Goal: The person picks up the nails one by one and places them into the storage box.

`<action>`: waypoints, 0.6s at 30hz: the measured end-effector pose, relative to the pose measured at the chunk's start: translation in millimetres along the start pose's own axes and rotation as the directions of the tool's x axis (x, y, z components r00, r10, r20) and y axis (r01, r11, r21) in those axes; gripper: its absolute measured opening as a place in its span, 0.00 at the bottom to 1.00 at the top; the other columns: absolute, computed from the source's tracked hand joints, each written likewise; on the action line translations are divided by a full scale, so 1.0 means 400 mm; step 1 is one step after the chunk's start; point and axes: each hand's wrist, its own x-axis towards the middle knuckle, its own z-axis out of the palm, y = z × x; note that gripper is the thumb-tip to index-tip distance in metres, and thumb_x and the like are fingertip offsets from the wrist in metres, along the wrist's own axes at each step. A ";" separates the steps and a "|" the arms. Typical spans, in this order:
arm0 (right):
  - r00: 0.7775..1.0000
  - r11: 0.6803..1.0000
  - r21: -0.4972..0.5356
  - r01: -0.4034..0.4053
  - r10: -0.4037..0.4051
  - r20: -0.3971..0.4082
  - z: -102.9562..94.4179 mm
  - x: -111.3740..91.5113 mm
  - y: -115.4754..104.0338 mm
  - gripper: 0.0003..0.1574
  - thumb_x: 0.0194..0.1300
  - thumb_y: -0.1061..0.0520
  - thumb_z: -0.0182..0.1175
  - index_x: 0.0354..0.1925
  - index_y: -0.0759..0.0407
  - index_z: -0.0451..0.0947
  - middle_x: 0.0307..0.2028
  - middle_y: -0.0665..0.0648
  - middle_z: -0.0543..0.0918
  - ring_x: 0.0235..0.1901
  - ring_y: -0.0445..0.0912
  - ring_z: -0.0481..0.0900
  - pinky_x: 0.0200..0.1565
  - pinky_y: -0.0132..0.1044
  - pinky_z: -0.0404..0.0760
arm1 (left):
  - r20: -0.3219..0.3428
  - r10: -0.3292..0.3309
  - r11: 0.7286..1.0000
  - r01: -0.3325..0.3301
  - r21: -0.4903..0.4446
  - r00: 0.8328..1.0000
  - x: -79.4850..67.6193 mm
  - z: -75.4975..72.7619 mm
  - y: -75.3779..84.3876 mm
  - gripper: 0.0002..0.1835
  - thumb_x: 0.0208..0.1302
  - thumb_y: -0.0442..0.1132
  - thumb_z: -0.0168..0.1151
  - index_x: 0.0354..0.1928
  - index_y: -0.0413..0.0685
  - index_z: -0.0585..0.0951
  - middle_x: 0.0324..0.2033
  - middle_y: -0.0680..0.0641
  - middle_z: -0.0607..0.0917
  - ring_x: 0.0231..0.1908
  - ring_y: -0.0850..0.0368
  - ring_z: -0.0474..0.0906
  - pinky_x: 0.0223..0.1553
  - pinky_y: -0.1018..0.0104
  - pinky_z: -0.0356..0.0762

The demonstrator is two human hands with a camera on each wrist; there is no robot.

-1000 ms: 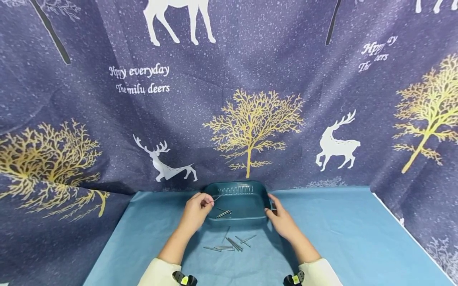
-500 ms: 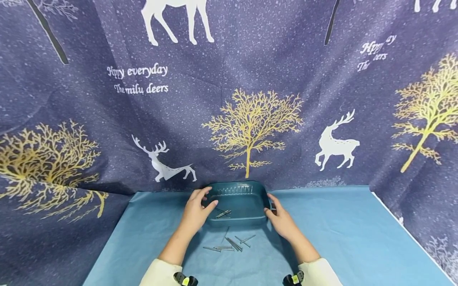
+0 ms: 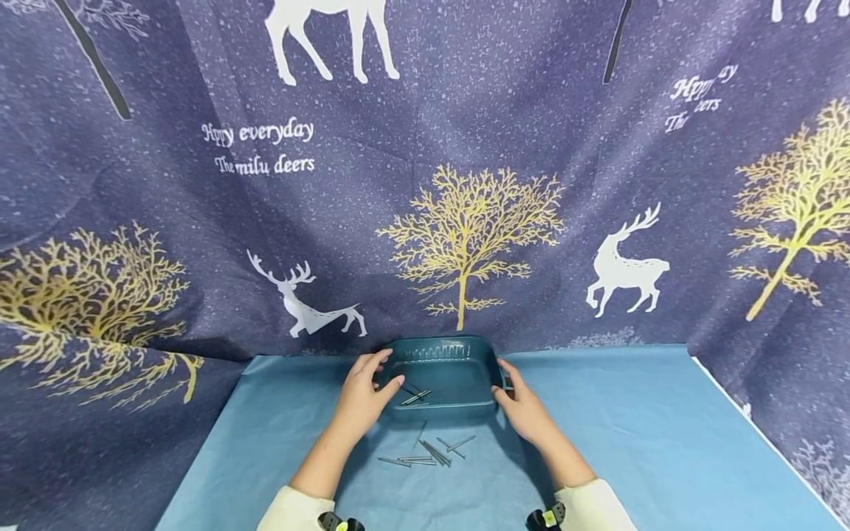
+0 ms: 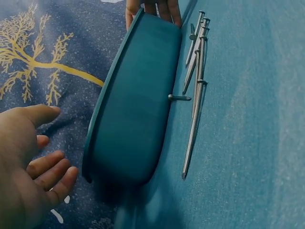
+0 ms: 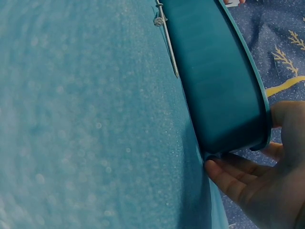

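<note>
Nails [image 3: 416, 397] in tray [image 3: 451, 413]. Versus a second ago, your left grip [image 3: 361, 394] no longer pinches one, fingers parted; your right grip [image 3: 521, 409] still holds the tray's end.

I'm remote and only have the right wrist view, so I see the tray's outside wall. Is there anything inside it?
Observer: Yes. The head view shows several nails inside the tray, lying toward its left end, near the front wall.
Operator: Is the left hand holding a nail too?
Observer: No nail shows in it; the left hand is at the tray's left end, thumb and fingers spread apart.
Operator: I see barely any nails on the cloth. Are there more?
Observer: Yes, a scattered group of loose nails lies on the cloth in front of the tray.
</note>
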 end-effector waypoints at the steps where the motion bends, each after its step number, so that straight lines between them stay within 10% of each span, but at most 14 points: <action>1: 1.000 1.000 -0.002 0.001 -0.001 0.001 0.000 0.000 0.001 0.38 0.78 0.49 0.52 0.79 0.49 0.53 0.67 0.75 0.72 0.61 0.63 0.79 0.60 0.62 0.75 | 0.003 0.000 1.000 0.000 0.005 1.000 -0.003 -0.002 0.003 0.31 0.64 0.47 0.71 0.68 0.54 0.75 0.59 0.47 0.79 0.56 0.49 0.78 0.47 0.56 0.82; 18: 1.000 1.000 0.001 -0.004 0.004 0.012 0.003 0.004 0.005 0.38 0.78 0.48 0.51 0.80 0.47 0.51 0.69 0.75 0.69 0.63 0.64 0.77 0.62 0.63 0.73 | 0.067 0.039 0.999 -0.040 0.009 0.997 -0.075 -0.013 0.027 0.30 0.64 0.45 0.72 0.68 0.57 0.75 0.56 0.50 0.80 0.56 0.53 0.78 0.50 0.55 0.82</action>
